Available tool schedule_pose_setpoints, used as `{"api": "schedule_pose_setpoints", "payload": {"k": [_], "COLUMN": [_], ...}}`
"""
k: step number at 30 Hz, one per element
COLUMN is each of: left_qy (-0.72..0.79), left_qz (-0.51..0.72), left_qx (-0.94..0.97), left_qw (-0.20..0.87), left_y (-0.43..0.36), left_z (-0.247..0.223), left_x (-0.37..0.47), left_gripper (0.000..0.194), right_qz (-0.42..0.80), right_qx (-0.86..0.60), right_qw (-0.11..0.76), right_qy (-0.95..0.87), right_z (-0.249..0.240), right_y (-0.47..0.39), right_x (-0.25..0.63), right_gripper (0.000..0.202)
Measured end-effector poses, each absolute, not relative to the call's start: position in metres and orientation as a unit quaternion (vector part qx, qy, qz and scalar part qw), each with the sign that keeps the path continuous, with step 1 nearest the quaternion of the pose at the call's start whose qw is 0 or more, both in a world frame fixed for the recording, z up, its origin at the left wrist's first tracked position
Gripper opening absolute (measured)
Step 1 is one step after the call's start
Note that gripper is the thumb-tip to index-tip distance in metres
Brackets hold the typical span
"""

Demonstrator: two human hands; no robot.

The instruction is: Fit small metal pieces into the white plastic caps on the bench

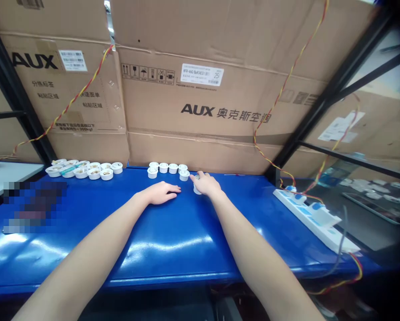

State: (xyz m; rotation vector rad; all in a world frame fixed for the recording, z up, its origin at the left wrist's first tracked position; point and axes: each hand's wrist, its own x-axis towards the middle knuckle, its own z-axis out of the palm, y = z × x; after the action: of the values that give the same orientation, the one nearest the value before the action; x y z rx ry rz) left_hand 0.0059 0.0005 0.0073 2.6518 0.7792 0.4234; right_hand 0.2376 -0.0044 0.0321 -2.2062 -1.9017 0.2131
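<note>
My right hand [205, 183] has its fingers round a small white cup [197, 191] on the blue table [173, 240]. Palm down on the table, my left hand [161, 192] holds nothing, its fingers apart. Just beyond my hands stands a small group of white cups [168, 168], with one round cup [184, 175] nearest to my right hand. Farther left, two rows of white cups [94, 171] have brownish contents, and a teal strip [68, 170] lies among them.
Cardboard boxes [193, 125] stand behind the table. A white power strip [316, 223] with plugs and twisted cables lies at the right edge. A blurred-out dark object [39, 205] is at the left. Black metal posts flank the table.
</note>
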Motion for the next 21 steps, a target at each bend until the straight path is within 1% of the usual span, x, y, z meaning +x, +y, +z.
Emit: {"api": "schedule_pose_setpoints", "payload": {"k": [4, 7, 10, 15, 19, 21], "left_qy": [0.278, 0.279, 0.28, 0.272, 0.274, 0.285], "left_qz": [0.165, 0.17, 0.167, 0.17, 0.205, 0.236], "left_qx": [0.928, 0.925, 0.924, 0.926, 0.918, 0.907], "left_qw": [0.187, 0.197, 0.198, 0.2, 0.201, 0.2], "left_y": [0.0, 0.0, 0.001, 0.001, 0.003, 0.003], "left_z": [0.008, 0.007, 0.005, 0.002, -0.001, -0.001], "left_x": [0.007, 0.007, 0.006, 0.006, 0.007, 0.007], "left_gripper": [0.033, 0.034, 0.034, 0.033, 0.032, 0.031], "right_qz": [0.084, 0.111, 0.11, 0.101, 0.033, -0.004], "right_qx": [-0.753, -0.748, -0.749, -0.752, -0.747, -0.742], "right_qw": [0.093, 0.061, 0.031, 0.021, 0.035, 0.027], "right_qy": [-0.646, -0.652, -0.652, -0.65, -0.663, -0.67], "right_z": [0.04, 0.042, 0.04, 0.04, 0.051, 0.058], "right_y": [-0.009, -0.013, -0.015, -0.017, -0.025, -0.028], "right_x": [0.241, 0.239, 0.234, 0.228, 0.228, 0.228], "right_gripper": [0.076, 0.084, 0.09, 0.091, 0.092, 0.087]}}
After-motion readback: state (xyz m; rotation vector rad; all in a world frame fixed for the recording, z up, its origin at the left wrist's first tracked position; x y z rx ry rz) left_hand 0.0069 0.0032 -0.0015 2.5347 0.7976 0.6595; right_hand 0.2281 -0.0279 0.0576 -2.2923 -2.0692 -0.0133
